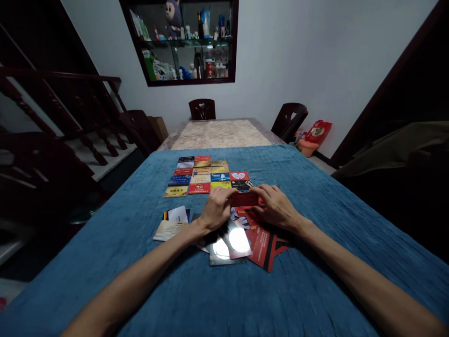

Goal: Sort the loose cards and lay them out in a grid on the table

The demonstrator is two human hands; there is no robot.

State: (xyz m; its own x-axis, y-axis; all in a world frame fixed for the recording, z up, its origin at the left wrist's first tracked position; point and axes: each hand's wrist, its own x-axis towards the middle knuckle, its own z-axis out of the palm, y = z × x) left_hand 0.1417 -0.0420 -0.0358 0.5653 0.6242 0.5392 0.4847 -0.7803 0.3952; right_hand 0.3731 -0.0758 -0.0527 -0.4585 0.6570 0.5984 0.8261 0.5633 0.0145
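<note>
Between my two hands a dark red card (244, 200) is held up by its side edges. My left hand (218, 208) pinches its left end, and my right hand (276, 206) pinches its right end. Right below lies a loose heap of cards, with a shiny card (239, 239) and a red card with a black stripe (262, 248) on top. Beyond my hands, several cards lie face up in neat rows, among them a gold card (176, 191), a blue card (220, 177) and a card with a white heart (239, 176).
A small pile of cards (171, 230) lies left of the heap. The blue cloth (136, 206) covers the near part of the table, and a patterned tabletop (217, 133) shows beyond. Chairs (202, 109) stand around it. A shelf cabinet (191, 83) is set in the wall.
</note>
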